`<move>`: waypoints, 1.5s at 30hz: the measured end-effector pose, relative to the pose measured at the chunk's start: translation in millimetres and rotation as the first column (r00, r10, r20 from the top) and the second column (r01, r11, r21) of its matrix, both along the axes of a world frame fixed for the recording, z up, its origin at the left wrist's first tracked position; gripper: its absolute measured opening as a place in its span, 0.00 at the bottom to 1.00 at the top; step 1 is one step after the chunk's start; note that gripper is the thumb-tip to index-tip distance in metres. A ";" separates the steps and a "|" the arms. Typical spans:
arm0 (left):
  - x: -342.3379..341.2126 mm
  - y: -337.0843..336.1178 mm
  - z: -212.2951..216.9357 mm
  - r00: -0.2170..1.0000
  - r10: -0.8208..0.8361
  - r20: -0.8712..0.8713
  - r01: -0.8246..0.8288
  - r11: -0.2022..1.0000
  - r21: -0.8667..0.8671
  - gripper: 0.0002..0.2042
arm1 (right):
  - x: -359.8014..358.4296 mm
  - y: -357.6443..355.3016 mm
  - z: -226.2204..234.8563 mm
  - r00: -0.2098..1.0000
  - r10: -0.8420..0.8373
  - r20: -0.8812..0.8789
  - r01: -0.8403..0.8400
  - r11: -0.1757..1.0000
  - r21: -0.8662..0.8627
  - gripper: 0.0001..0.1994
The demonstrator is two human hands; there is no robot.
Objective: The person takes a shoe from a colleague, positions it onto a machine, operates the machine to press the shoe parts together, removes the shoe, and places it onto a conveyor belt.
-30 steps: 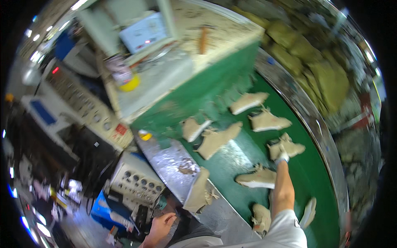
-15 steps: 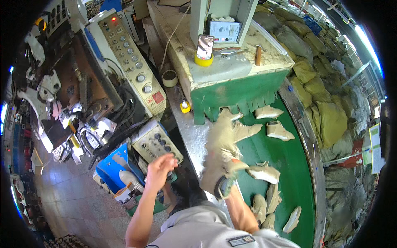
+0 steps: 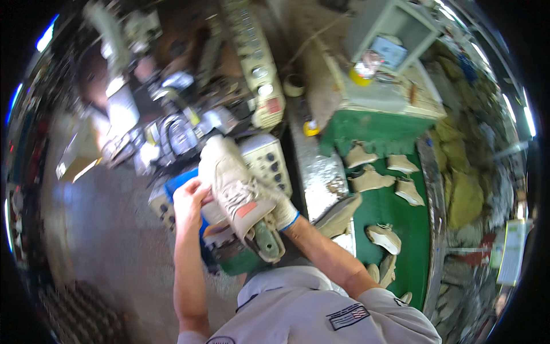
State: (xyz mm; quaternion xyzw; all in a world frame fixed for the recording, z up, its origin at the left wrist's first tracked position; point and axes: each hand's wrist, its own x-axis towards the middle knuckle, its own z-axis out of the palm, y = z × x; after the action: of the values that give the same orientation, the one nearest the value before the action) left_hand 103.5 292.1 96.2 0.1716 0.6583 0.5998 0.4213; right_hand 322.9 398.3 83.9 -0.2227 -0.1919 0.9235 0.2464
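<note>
A beige lace-up shoe [image 3: 226, 189] with a reddish patch on its tongue hangs in front of me, toe pointing away. A green last [image 3: 266, 242] sticks out of its ankle opening. My right hand [image 3: 283, 213], in a pale glove with a blue cuff, grips the shoe's right side near the heel. My bare left hand [image 3: 190, 202] has its fingers closed at the shoe's left edge. Under the shoe is a blue holder [image 3: 179, 182], mostly hidden. Another beige shoe [image 3: 339, 217] lies at the edge of the green belt [image 3: 409, 229].
Several beige shoes lie on the belt at my right. A control box with black knobs [image 3: 267, 163] is just beyond the held shoe, and a machine with metal clamps [image 3: 175, 137] stands at the far left. A green fringed curtain [image 3: 375, 129] hangs from the bench.
My right hand has brought the beige shoe from the belt side leftward, in front of the control box. My left hand has closed at its edge. The view has swung left.
</note>
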 end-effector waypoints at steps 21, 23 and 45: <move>-54.0 3.3 -37.3 0.898 0.383 0.216 -0.435 0.845 0.311 0.22 | -165.6 29.7 -52.3 0.997 -0.016 -0.077 0.033 0.973 0.228 0.29; -31.8 9.5 -42.0 0.875 0.350 0.335 -0.430 0.879 0.206 0.21 | -166.3 30.7 -61.6 0.999 -0.026 -0.034 0.035 0.956 0.291 0.27; -36.7 10.6 -100.1 0.945 0.255 0.205 -0.308 0.906 0.290 0.26 | -177.2 25.2 -78.4 0.986 -0.124 0.113 0.068 0.911 0.408 0.17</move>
State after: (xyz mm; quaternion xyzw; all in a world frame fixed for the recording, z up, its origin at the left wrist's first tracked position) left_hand 66.7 302.7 -3.9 0.0910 0.5343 0.7645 0.3489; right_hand 145.7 423.5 5.5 -0.2390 -0.3828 0.8337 0.3183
